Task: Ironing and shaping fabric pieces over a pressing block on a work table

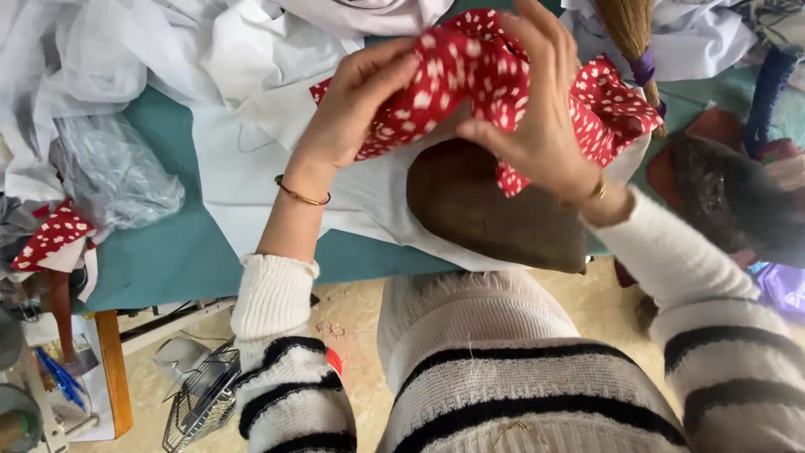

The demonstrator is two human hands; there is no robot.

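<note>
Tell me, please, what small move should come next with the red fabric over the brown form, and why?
Probably draw the red fabric down over the brown form. Both hands, left and right, pinch it bunched above the form's top, and most of the form is bare.

At upper centre of the frame, the left hand (356, 105) and the right hand (537, 117) both grip a red cloth with white spots (478, 67), bunched between them above a brown rounded pad (495, 210). The pad rests on white fabric (243, 168) spread over a teal table (168, 252). A clear plastic bag (113, 172) lies at left, a broom (629, 29) at upper right.
</note>
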